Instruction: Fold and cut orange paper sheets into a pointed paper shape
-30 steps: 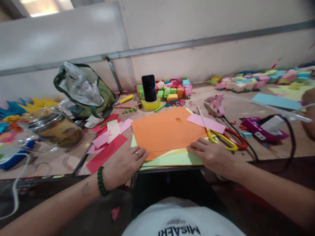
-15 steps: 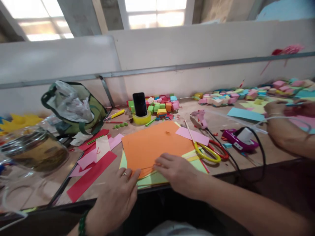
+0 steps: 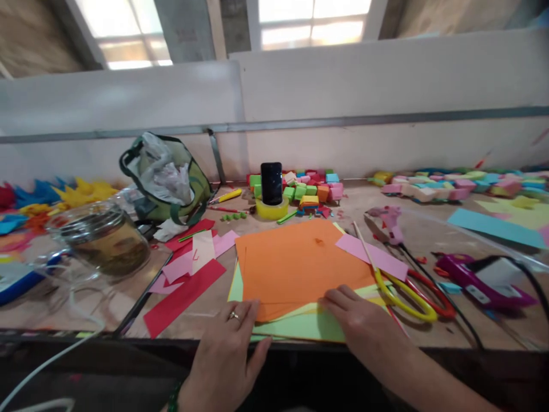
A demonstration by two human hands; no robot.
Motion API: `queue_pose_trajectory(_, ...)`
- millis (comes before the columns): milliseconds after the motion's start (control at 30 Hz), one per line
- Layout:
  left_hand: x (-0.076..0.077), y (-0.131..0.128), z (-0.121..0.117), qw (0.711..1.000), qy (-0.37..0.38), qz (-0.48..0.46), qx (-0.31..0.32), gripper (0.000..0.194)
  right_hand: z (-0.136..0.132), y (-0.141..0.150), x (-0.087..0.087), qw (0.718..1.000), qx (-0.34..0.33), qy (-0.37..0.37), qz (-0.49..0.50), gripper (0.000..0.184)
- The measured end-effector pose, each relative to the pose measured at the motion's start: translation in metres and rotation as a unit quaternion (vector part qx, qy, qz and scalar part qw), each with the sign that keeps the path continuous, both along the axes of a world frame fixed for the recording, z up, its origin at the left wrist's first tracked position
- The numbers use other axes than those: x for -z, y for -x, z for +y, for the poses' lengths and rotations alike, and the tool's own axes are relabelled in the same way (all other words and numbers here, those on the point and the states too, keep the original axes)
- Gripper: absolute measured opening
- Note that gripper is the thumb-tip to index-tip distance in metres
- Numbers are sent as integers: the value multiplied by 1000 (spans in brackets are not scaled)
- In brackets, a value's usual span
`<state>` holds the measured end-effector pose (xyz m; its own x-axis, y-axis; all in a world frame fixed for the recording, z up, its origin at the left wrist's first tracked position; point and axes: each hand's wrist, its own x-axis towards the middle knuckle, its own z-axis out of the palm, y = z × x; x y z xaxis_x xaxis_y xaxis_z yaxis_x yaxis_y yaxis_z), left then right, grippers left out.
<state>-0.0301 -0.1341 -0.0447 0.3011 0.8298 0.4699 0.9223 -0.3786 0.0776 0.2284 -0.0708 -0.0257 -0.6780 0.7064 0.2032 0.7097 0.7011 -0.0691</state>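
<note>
A stack of orange paper sheets (image 3: 300, 266) lies on pale green and yellow sheets (image 3: 309, 326) at the table's near edge. My left hand (image 3: 227, 349), a ring on one finger, rests flat at the stack's near left corner, fingers apart. My right hand (image 3: 360, 320) lies on the near right part of the stack, its fingertips touching the orange sheets' edge. Neither hand holds anything that I can see.
Yellow and red scissors (image 3: 412, 297) and a thin stick lie right of the stack, with two glue guns (image 3: 484, 280) beyond. Red and pink paper strips (image 3: 184, 274) lie left. A glass jar (image 3: 103, 240), green bag (image 3: 167, 177), phone on tape roll (image 3: 271, 189) and several coloured paper cubes (image 3: 313, 189) stand behind.
The camera has swung right and back, so the view shifted. My right hand slid along the near edge of the stack to the right. Another person's arm at the far right has left the view.
</note>
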Motion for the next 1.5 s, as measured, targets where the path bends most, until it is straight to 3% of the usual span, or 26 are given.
queue_pose_trajectory(133, 0, -1, -2, 999, 18, -11, -36, 40, -3, -26, 9, 997, 55, -54, 3, 37)
queue_pose_trajectory(333, 1, 7, -7, 999, 38, -2, -35, 42, -8, -31, 10, 990, 96, -71, 72, 41)
queue_pose_trajectory(467, -20, 25, 5, 998, 68, 3, -4, 46, -6, -30, 8, 989, 96, -47, 101, 40)
queue_pose_trajectory(600, -53, 36, 56, 994, 103, 15, -8, 44, -8, -31, 10, 989, 102, -46, 92, 40)
queue_pose_trajectory(667, -60, 35, 93, 991, 125, 29, -19, 46, -10, -31, 12, 989, 105, -50, 87, 41)
queue_pose_trajectory(800, -48, 29, 157, 980, 194, -17, -31, 57, -15, -32, 12, 990, 109, -42, 78, 42)
queue_pose_trajectory(900, -33, 31, 179, 970, 235, -46, -40, 72, -16, -32, 10, 990, 116, -34, 77, 42)
queue_pose_trajectory(1033, -24, 41, 184, 957, 267, -97, -51, 72, -13, -32, 4, 989, 125, -12, 75, 40)
queue_pose_trajectory(1167, -24, 46, 182, 947, 286, -142, -32, 55, -1, -30, -8, 987, 125, 35, 95, 31)
queue_pose_trajectory(1333, -29, 42, 175, 926, 307, -216, 47, 36, 19, -27, -24, 973, 141, 30, 180, 28)
queue_pose_trajectory(1500, -42, 41, 167, 889, 306, -313, 131, 35, 46, -24, -28, 929, 192, 72, 308, 50)
